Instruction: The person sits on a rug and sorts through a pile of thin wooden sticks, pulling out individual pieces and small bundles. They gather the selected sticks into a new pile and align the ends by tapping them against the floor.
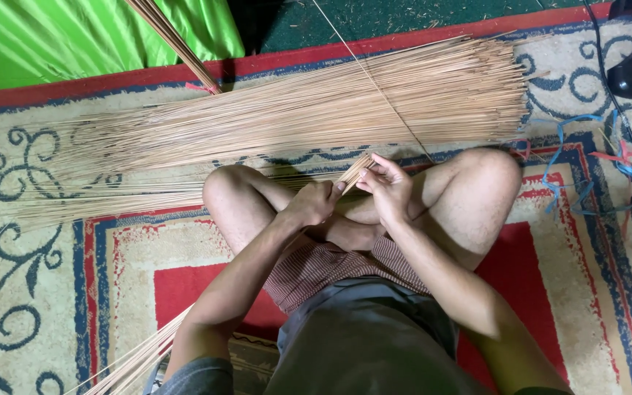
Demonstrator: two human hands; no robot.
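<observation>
Held bundle: a small bunch of thin tan sticks [356, 172] sits between both hands, above the person's crossed legs, its far end pointing up and away from the body.
Left hand: the left hand [311, 203] is curled shut around the near part of the bunch, thumb against the sticks.
Right hand: the right hand [387, 184] pinches the bunch's upper end, fingertips [371, 170] pressed to it.
Long sticks: a wide heap of long sticks [272, 124] lies across the rug just beyond the knees.
Loose sticks: more sticks [137, 360] run under the left forearm.
Rug: patterned rug [45, 292] in cream, blue and red.
Cloth: green cloth [74, 36] at the far edge.
Ribbons: blue and red strips [572, 157] lie to the right.
</observation>
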